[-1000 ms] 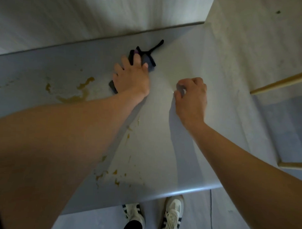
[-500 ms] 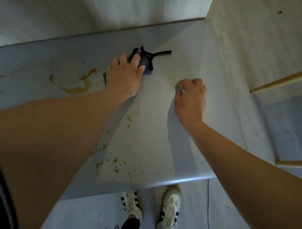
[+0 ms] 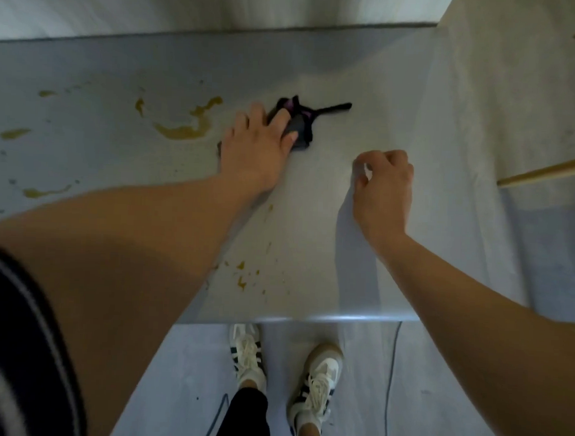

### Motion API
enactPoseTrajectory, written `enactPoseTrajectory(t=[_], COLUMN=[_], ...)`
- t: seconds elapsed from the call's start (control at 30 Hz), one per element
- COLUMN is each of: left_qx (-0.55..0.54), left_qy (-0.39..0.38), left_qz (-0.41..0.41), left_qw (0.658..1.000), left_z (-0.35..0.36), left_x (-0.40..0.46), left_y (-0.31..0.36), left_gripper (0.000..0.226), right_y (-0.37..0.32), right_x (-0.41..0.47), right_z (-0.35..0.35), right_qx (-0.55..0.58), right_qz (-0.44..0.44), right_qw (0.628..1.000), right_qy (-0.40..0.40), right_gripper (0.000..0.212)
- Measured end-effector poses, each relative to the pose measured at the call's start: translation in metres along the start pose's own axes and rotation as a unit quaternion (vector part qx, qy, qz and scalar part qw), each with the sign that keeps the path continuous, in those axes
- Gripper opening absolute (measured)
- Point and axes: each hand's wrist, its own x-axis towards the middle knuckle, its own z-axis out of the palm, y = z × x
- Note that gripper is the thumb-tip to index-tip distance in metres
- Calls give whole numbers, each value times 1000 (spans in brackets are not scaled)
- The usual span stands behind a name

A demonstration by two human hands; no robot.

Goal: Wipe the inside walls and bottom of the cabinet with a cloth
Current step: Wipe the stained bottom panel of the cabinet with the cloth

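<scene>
A dark cloth (image 3: 302,127) with a purple patch and a thin black strap lies bunched on the grey cabinet bottom (image 3: 312,225). My left hand (image 3: 256,148) lies flat over the cloth's left part and presses it down; the fingers are stretched out and the thumb lies along its near side. Right of it, apart from the cloth, my right hand (image 3: 383,188) rests on the bottom with its fingers curled in and nothing in it. Just left of my left hand is a brown dried stain (image 3: 185,129). More brown spots (image 3: 241,281) lie near the front edge.
The pale back wall (image 3: 156,7) rises behind the bottom panel and the right wall (image 3: 495,94) closes that side. A wooden bar (image 3: 542,174) juts in at the right. Past the front edge (image 3: 341,319) are my shoes (image 3: 247,353) and a thin cable (image 3: 393,368) on the floor.
My left hand has slid the cloth to the left and a little farther back, toward the large brown stain. My right hand has stayed curled in the same spot.
</scene>
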Motion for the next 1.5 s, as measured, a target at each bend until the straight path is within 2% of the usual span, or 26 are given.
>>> enactPoseTrajectory(t=[0.07,0.17,0.3,0.37,0.43,0.5,0.57,0.67,0.73,0.83,0.9,0.93,0.97,1.03,1.1,1.17,1.23,1.3,1.37,1.4,1.5], left_qx=[5,12,11,6,14,-8,-32,-41,-13,-13,-12,-9,-1,-23,-53,-68,-53,-18,-11,-11,-7], left_qy=[4,-2,35,22,12,17,12,-1,-1,15,14,15,-4,-17,-17,-33,-28,-1,18,8,-13], left_qz=[-26,-9,130,181,136,27,-45,-76,-36,124,211,225,197,46,-94,-150,-119,-4,118,150,148], left_qw=[1000,1000,991,983,991,999,998,996,999,992,977,974,980,999,994,986,991,1000,993,989,989], left_z=[2,6,13,15,10,7,7,7,11,17,16,15,13,9,7,7,6,10,12,11,7], left_x=[-8,-41,-102,-96,-67,-39,-29,-47,-76,-125,-121,-111,-98,-72,-59,-61,-72,-91,-103,-97,-49], left_y=[9,24,23,8,-10,-24,-23,1,21,34,18,8,-2,-15,-13,6,30,55,75,80,87], left_gripper=[45,44,37,43,49,48,47,46,45,39,42,45,48,49,50,49,49,48,48,47,45], right_y=[1,-3,-4,-1,1,2,3,2,3,8,12,14,18,25,31,38,44,49,52,54,59], right_x=[-4,-14,-29,-32,-31,-31,-31,-36,-43,-57,-61,-63,-64,-63,-62,-62,-63,-64,-62,-60,-55], right_z=[1,1,0,0,1,2,2,1,-1,-6,-10,-12,-15,-22,-24,-27,-29,-33,-37,-40,-46], right_qx=[2,6,14,9,5,13,19,14,5,1,-3,-6,-5,1,6,16,33,34,27,25,26], right_qz=[-5,-16,-15,-18,-23,-27,-27,-23,-12,7,17,24,34,55,74,86,79,61,57,60,76], right_qw=[1000,1000,999,999,999,999,999,999,1000,1000,1000,1000,999,998,997,996,996,997,998,998,997], right_qy=[3,-11,-26,-31,-30,-19,-15,-20,-21,-13,-7,-7,-4,15,24,32,39,35,26,23,18], right_gripper=[26,26,21,22,24,24,23,23,22,20,20,20,19,19,19,19,18,17,17,17,19])
